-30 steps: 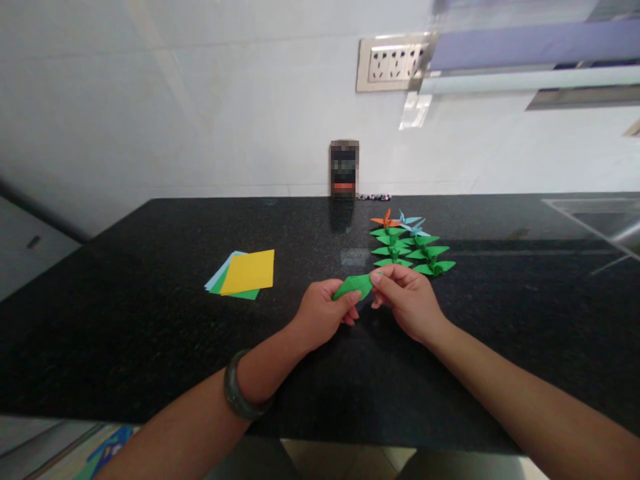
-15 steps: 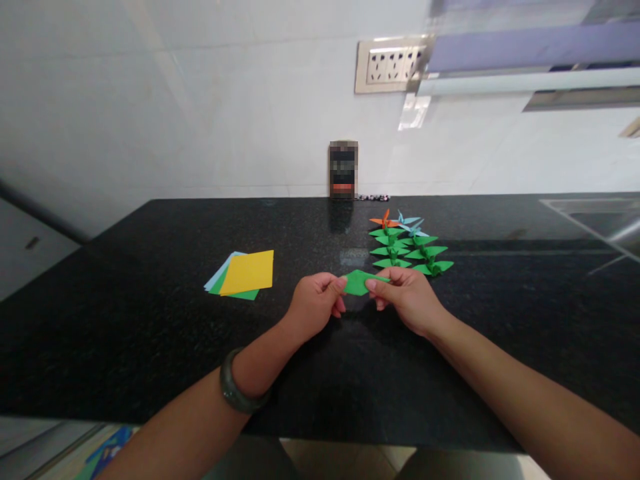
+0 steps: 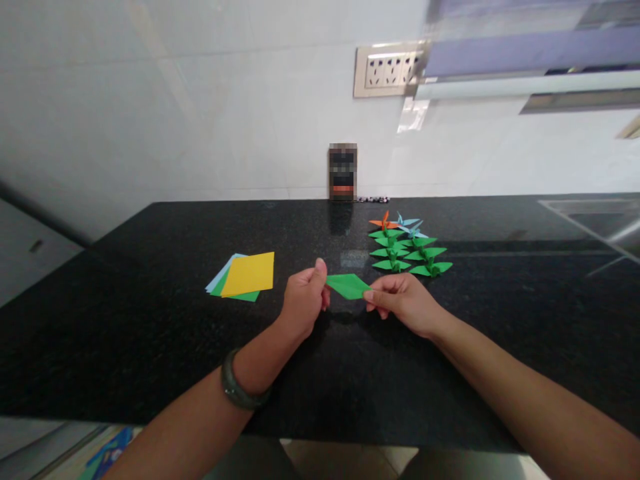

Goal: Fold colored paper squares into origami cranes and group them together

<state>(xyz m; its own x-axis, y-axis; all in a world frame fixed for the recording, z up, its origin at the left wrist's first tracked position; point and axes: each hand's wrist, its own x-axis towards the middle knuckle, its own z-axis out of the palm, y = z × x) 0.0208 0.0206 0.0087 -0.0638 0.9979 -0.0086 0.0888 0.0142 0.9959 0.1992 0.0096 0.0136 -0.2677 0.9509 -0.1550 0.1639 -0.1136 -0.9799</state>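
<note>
A folded green paper diamond (image 3: 349,286) is held just above the black countertop (image 3: 150,320), pinched at both ends. My left hand (image 3: 303,303) grips its left tip with thumb up. My right hand (image 3: 403,303) pinches its right tip. Behind my right hand lie several finished paper cranes (image 3: 407,250), mostly green, with an orange one and a light blue one at the back.
A small stack of paper sheets (image 3: 243,275), yellow on top, lies to the left. A dark object (image 3: 343,172) stands against the white wall, with a small patterned item beside it. A wall socket panel (image 3: 387,70) is above. A sink edge (image 3: 600,220) shows at far right.
The green paper went from a rolled, bunched shape to a flat diamond stretched between both hands. My hands moved slightly apart, and my left thumb now points upward.
</note>
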